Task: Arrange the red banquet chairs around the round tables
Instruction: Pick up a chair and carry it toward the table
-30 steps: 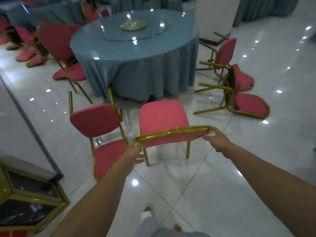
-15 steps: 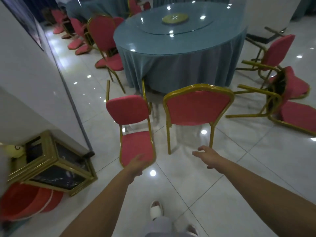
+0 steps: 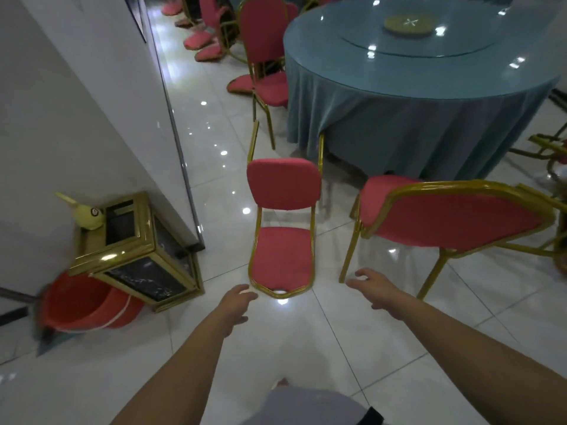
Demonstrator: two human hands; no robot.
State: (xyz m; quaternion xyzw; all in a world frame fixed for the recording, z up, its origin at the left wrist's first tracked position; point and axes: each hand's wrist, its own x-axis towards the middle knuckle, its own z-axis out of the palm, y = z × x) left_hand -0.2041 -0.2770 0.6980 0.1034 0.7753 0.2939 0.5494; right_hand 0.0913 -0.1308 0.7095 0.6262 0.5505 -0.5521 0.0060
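Tipped red chair on floor, lying on its back, seat upright, legs pointing toward round bench. Left hand open, fingers relaxed, empty, just beside chair's top rail. Right hand open, empty, near same rail, beside front leg of upright chair. Left side: gold-framed box and red bucket against wall. 3rd chair upright at bench's left edge. Open floor tiles between person and tipped chair.

One round table; one bucket; two hands; over five chairs.
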